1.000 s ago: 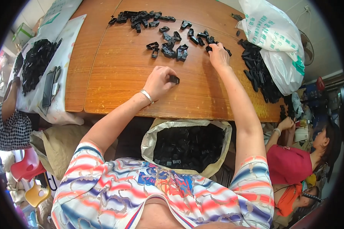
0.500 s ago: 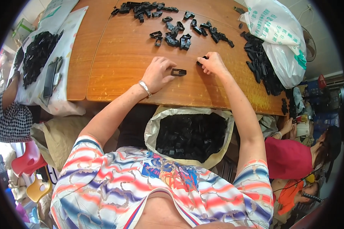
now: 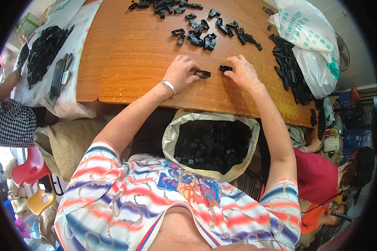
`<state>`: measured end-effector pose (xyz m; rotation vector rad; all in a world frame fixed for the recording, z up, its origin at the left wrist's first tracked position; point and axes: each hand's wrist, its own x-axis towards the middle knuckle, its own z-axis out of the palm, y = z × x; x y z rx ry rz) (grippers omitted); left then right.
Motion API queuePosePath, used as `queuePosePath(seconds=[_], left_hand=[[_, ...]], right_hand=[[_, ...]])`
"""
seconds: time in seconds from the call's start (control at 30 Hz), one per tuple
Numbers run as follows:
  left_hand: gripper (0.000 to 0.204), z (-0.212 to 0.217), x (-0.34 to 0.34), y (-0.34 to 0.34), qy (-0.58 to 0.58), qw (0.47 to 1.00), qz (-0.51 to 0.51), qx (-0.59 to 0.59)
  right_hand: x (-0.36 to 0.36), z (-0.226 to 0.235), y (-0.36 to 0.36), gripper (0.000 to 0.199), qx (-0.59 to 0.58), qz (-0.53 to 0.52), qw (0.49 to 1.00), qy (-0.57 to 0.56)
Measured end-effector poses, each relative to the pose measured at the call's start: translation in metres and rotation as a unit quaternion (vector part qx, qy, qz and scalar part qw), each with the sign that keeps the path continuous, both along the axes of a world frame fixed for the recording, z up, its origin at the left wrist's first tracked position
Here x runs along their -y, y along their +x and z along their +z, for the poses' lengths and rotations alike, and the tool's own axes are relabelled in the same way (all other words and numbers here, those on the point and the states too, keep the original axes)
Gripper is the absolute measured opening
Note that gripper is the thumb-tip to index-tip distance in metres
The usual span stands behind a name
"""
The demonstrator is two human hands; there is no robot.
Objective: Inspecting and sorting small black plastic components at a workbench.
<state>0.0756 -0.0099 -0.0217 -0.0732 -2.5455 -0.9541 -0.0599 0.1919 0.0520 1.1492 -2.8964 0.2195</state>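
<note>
My left hand (image 3: 181, 72) is above the wooden table, thumb and fingers closed on one end of a black plastic frame (image 3: 203, 74), a small rectangular part with an opening in it. To its right, my right hand (image 3: 243, 72) pinches a smaller black plastic piece (image 3: 225, 68) that points toward the frame. A short gap separates the two parts. Beyond both hands, several loose black plastic housings (image 3: 208, 42) lie in a scattered group.
An open sack (image 3: 168, 144) full of black parts sits between me and the table (image 3: 138, 71). Dark strip-like parts (image 3: 287, 69) are heaped by a white plastic bag (image 3: 308, 31) on the right. Leftward are another black pile (image 3: 46, 54), a phone (image 3: 58, 78) and a person's checked sleeve (image 3: 12, 121).
The view has shifted a little. My left hand has closed on the frame's end. My right hand has turned, bringing its black piece into plainer sight, level with the frame.
</note>
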Motion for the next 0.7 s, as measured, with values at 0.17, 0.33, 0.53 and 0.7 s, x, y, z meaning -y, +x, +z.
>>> queuePosePath(seconds=[0.17, 0.33, 0.53, 0.7], left_hand=[[0.028, 0.000, -0.005, -0.005, -0.001, 1.000, 0.001, -0.002], [0.027, -0.005, 0.001, -0.004, -0.013, 1.000, 0.005, -0.015], [0.025, -0.007, -0.001, -0.007, 0.005, 1.000, 0.005, -0.013], [0.025, -0.002, 0.000, -0.004, -0.011, 1.000, 0.017, -0.012]], right_hand=[[-0.002, -0.027, 0.004, 0.021, 0.063, 0.050, 0.988, -0.131], [0.027, -0.026, 0.047, 0.019, 0.068, 0.149, 0.962, -0.219], [0.028, -0.033, 0.045, 0.020, 0.038, 0.182, 0.957, -0.223], [0.030, -0.041, 0.063, 0.020, -0.080, 0.203, 0.958, -0.184]])
